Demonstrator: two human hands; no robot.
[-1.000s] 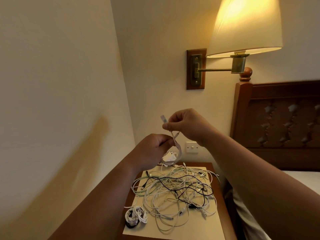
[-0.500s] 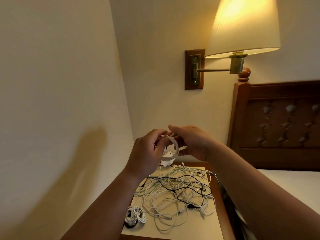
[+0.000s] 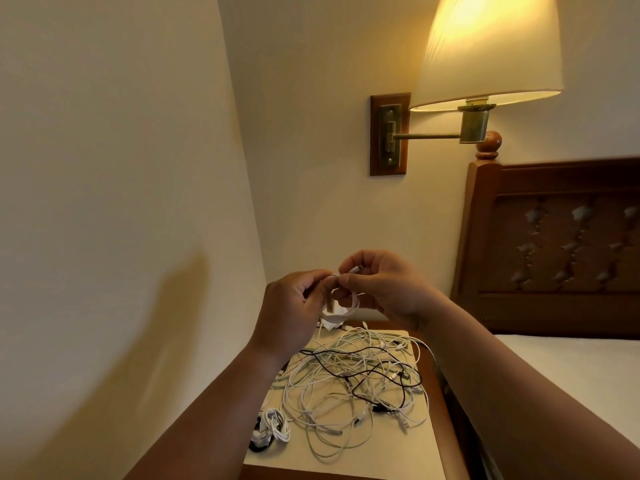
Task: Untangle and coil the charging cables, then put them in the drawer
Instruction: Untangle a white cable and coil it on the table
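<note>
Both hands are raised above the nightstand and grip one short white cable (image 3: pixel 352 304), bent into a small loop between them. My left hand (image 3: pixel 294 306) pinches the loop's left side. My right hand (image 3: pixel 381 289) pinches the cable's plug end at the top with thumb and forefinger. Below them a tangled heap of white and black cables (image 3: pixel 353 379) lies spread on a cream mat. A small coiled bundle of white and black cable (image 3: pixel 272 429) rests at the mat's near left corner. No drawer is in view.
The cream mat (image 3: pixel 346 459) covers the wooden nightstand (image 3: pixel 441 403), wedged between the left wall and the bed (image 3: pixel 571 368). A lit wall lamp (image 3: pixel 485 50) hangs overhead on a brass arm. The carved headboard (image 3: pixel 554 244) rises at the right.
My right hand dropped from above my left down to its level, bringing the plug end with it. The straight cable has become a small loop held between both hands.
</note>
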